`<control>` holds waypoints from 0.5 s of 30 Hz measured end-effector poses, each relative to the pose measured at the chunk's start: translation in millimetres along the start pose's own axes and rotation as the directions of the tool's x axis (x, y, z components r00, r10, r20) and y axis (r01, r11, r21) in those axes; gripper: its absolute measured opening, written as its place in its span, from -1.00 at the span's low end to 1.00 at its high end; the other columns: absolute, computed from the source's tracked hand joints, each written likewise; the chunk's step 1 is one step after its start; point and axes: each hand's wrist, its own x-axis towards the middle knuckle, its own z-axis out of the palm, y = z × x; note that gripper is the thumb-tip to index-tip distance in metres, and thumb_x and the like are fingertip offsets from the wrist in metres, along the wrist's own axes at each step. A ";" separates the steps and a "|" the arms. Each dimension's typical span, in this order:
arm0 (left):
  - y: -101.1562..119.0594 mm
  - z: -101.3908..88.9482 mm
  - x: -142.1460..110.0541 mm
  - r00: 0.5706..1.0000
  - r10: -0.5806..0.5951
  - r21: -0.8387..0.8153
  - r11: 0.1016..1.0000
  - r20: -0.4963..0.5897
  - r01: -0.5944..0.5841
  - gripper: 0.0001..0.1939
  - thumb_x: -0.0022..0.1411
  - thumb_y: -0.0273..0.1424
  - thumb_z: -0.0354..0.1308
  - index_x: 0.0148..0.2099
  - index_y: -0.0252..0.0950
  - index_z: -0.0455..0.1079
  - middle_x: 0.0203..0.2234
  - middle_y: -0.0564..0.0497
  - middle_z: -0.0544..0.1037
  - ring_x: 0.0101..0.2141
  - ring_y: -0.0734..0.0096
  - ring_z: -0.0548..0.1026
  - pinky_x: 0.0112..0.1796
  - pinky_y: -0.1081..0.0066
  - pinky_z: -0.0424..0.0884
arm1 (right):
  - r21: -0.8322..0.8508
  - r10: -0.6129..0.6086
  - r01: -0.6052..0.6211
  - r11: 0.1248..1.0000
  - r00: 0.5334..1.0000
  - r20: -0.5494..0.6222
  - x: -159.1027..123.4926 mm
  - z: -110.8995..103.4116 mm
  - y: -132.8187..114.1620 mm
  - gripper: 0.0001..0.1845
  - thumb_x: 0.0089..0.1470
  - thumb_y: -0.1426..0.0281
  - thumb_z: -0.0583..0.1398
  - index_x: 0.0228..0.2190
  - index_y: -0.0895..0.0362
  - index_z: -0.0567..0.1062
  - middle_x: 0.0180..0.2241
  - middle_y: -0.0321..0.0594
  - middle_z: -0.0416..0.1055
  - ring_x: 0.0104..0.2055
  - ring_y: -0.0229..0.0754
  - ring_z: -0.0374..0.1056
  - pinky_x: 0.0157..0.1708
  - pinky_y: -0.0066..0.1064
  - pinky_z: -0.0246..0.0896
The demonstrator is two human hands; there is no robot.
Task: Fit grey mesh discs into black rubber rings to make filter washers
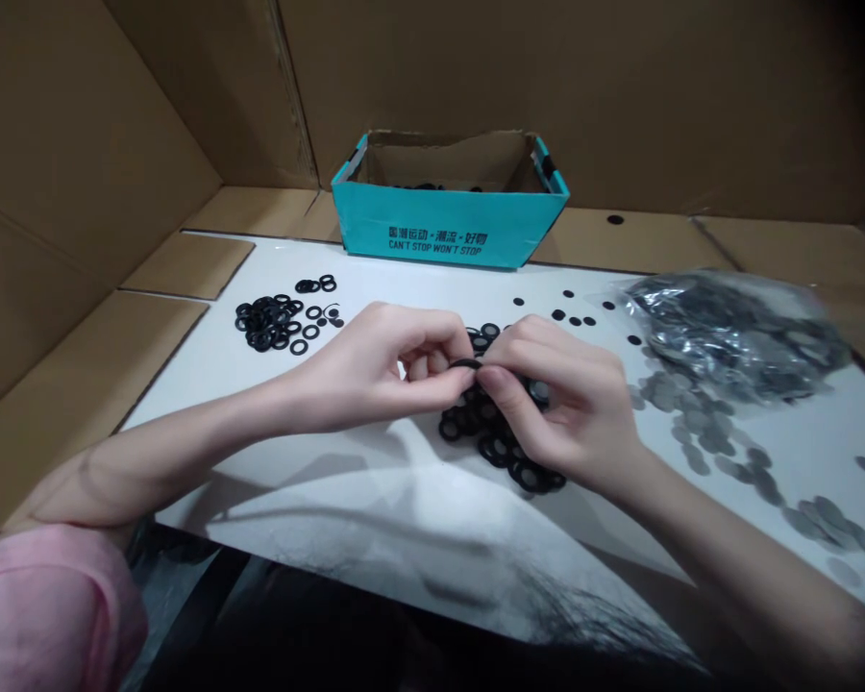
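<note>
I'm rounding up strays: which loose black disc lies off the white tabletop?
The disc right of the turquoise box: it alone rests on cardboard; the other loose discs lie on the tabletop.

Box (447, 226) behind rings (263, 322), bag (742, 336) right

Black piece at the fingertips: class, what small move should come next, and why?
Probably tilt the black piece slightly towards the eye: left hand and right hand pinch it nearly edge-on, so its flat face can't be checked.
</note>
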 end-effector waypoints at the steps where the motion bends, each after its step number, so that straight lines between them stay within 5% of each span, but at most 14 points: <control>1: 0.6 -0.7 -0.2 1.000 -0.018 -0.017 1.000 0.018 0.019 -0.92 0.21 -0.51 0.13 -0.36 -0.39 0.37 -0.58 0.13 0.40 -0.53 0.66 0.32 -0.50 0.64 0.26 | 0.013 -0.004 0.004 1.000 1.000 -0.018 -1.0 1.4 -0.1 -0.79 0.16 0.55 0.13 -0.48 0.09 0.33 -0.57 -0.29 0.29 -0.49 -0.27 0.21 -0.45 -0.33 0.13; 8: 2.9 2.5 0.3 0.999 -0.036 -0.041 0.999 -0.039 0.034 -0.91 0.19 -0.52 0.14 -0.39 -0.41 0.38 -0.58 0.10 0.41 -0.54 0.66 0.31 -0.53 0.63 0.25 | -0.014 -0.020 0.018 1.000 0.991 -0.132 -6.8 9.9 -0.9 -0.81 0.14 0.56 0.14 -0.47 0.08 0.33 -0.55 -0.30 0.29 -0.47 -0.24 0.22 -0.44 -0.30 0.12; 15: 1.9 6.2 2.0 0.998 0.038 -0.188 0.981 -0.056 -0.048 -0.93 0.19 -0.50 0.21 -0.30 -0.42 0.39 -0.53 0.07 0.48 -0.54 0.61 0.46 -0.50 0.62 0.41 | 0.280 0.297 -0.271 0.921 0.953 -0.054 -5.2 6.2 -6.2 -0.75 0.26 0.39 0.08 -0.48 0.09 0.35 -0.53 -0.30 0.30 -0.48 -0.29 0.25 -0.50 -0.39 0.13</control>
